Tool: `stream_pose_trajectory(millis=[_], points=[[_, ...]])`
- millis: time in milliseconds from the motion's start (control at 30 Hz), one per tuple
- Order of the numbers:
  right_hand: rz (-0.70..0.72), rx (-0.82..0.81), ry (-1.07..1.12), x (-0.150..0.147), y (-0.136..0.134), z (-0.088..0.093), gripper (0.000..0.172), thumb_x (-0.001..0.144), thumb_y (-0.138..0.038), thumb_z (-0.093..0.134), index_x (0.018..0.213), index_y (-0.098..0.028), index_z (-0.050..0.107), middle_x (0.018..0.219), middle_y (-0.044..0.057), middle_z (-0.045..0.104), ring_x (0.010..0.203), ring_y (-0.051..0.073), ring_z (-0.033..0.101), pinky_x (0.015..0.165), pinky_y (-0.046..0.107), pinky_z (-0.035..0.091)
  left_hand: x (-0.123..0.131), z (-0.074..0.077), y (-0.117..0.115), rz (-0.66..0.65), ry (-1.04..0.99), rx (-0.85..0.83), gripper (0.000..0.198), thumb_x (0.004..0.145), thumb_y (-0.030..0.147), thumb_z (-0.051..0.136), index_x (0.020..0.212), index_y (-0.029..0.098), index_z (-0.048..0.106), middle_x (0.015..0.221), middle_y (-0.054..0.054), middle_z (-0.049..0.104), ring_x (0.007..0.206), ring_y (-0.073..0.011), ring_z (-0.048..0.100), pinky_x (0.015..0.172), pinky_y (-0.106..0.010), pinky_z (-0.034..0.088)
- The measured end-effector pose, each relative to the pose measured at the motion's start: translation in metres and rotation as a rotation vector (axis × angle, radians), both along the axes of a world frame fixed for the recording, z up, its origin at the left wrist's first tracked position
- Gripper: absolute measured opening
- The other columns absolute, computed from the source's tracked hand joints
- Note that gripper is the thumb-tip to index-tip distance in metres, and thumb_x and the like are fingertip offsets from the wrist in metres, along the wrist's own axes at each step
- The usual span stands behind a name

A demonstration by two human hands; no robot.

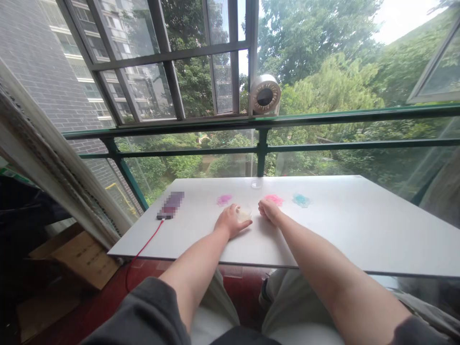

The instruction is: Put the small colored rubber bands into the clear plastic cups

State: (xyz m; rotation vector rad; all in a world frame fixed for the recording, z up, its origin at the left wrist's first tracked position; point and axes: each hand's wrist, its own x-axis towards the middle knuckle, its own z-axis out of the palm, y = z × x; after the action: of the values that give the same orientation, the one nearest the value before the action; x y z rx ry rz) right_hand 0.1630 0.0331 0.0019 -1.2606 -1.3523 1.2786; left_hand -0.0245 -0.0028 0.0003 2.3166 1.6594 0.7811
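My left hand (pixel 230 222) is wrapped round a small clear round container (pixel 244 213) with whitish contents, which rests on the white table (pixel 341 230). Just to its right, my right hand (pixel 269 212) is closed with its fingertips together; anything it may hold is too small to make out. Behind that hand, and partly covered by it, lies a loose pink pile (pixel 274 198) of what look like thin loops. A purple pile (pixel 224 199) of the same kind lies beyond my left hand. Farther right is a teal pile (pixel 302 200).
Near the table's back edge sits a clear round lid or dish (pixel 256 184). A phone (pixel 171 205) lies at the left, its red cable (pixel 148 243) hanging over the front edge. Behind the table runs a green railing (pixel 187 152). Cardboard boxes (pixel 86 258) stand on the floor at left.
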Motion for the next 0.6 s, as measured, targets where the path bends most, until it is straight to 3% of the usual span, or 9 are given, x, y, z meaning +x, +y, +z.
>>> stream_pose_trajectory(millis=[67,167,400,600], points=[[-0.014,-0.040,0.021,-0.001,-0.001,0.002,0.033,0.082,-0.031,0.045,0.053,-0.019,0.036,0.044,-0.004,0.032,0.036,0.006,0.025,0.033,0.020,0.019,0.000,0.000,0.000,-0.001,0.002,0.003,0.066,0.062,0.063,0.062,0.109,0.020,0.048,0.105,-0.009,0.059,0.102,-0.0257,0.055,0.088,-0.035,0.041],[0.003,-0.109,0.047,-0.002,-0.004,0.009,0.035,0.075,-0.030,0.044,0.051,-0.022,0.020,0.039,-0.007,0.018,0.035,0.005,0.013,0.034,0.022,0.008,0.000,0.002,-0.002,0.000,-0.001,-0.013,0.065,0.063,0.062,0.061,0.110,0.020,0.047,0.106,-0.008,0.058,0.103,-0.0254,0.054,0.089,-0.034,0.040],[0.230,-0.189,0.035,0.005,-0.009,0.020,0.027,0.063,-0.029,0.041,0.050,-0.023,0.017,0.039,-0.008,0.017,0.035,0.005,0.010,0.035,0.022,0.005,-0.002,0.001,0.000,-0.026,-0.008,-0.022,0.063,0.064,0.062,0.061,0.108,0.019,0.048,0.106,-0.008,0.058,0.102,-0.0261,0.055,0.088,-0.035,0.041],[0.355,-0.104,-0.018,0.015,-0.028,0.016,0.025,0.059,-0.021,0.049,0.045,-0.020,0.028,0.037,-0.009,0.025,0.035,0.003,0.018,0.036,0.019,0.009,-0.008,-0.002,0.001,-0.103,-0.044,-0.034,0.062,0.063,0.059,0.063,0.108,0.020,0.049,0.106,-0.007,0.060,0.101,-0.0260,0.055,0.089,-0.037,0.041]])
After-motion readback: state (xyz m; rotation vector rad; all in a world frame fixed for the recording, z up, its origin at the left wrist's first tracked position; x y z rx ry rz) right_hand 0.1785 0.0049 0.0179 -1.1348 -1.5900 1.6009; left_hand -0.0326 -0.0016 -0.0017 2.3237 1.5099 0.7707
